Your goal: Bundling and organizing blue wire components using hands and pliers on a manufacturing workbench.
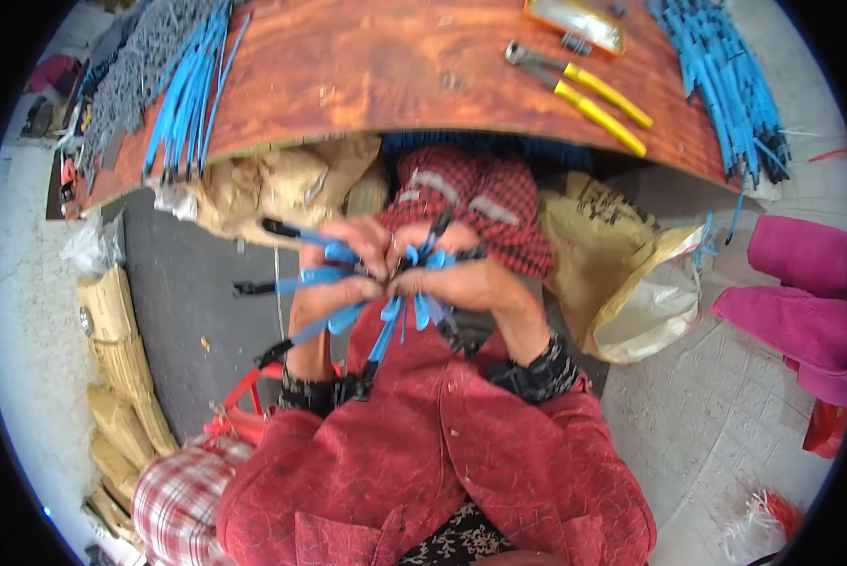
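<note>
In front of my chest, both hands meet at the middle of a radial bundle of blue rods (383,338) with black tips, which fan outward on all sides. My left hand (334,300) pinches the bundle's centre from the left, with several rods sticking out past its fingers. From the right, my right hand (470,286) closes on the same centre, fingertips almost touching those of the left. Just what joins the rods there is hidden by the fingers.
A curved reddish wooden table (395,66) lies ahead. Yellow-handled pliers (598,108), an orange-rimmed tray (574,24), and stacks of blue rods (192,94) rest on it. Beneath are a brown paper bag (282,193) and an open sack (621,274); pink cloth-like pieces (791,302) lie right.
</note>
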The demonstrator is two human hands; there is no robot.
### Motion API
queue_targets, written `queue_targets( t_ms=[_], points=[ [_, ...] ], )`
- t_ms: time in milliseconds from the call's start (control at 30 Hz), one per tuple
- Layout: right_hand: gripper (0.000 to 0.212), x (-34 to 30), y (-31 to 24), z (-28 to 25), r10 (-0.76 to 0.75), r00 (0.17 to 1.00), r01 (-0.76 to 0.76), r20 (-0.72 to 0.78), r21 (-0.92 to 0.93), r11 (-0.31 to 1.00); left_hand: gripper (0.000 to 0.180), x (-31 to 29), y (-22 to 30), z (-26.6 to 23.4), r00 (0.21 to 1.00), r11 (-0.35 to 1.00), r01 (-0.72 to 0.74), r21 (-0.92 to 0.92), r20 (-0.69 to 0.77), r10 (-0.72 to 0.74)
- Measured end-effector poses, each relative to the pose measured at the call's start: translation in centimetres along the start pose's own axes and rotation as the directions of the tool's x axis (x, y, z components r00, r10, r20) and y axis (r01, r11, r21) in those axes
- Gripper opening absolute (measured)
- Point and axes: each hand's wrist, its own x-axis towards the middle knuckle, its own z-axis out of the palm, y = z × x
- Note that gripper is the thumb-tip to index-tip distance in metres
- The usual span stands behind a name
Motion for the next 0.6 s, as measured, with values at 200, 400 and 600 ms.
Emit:
queue_targets(
  t_ms=[200, 400, 600],
  points=[
    [0.026, 0.0, -0.2, 0.0, -0.204, 0.977, 0.195, -0.057, -0.132, 0.972, 0.027, -0.2, 0.2, 0.7, 0.985, 0.997, 0.065, 0.043, -0.161, -0.057],
    [0.018, -0.9, -1.1, -0.6, -0.042, 0.999, 0.044, 0.021, -0.071, 0.997, 0.023, -0.4, 0.5, 1.4, 0.987, 0.993, 0.113, 0.014, -0.113, -0.111],
    [0.013, -1.2, -0.9, -1.8, -0.004, 1.000, 0.005, -0.004, 0.006, 1.000, 0.029, 1.2, 1.7, 1.2, 0.981, 0.951, 0.122, 0.285, 0.111, -0.159]
  ],
)
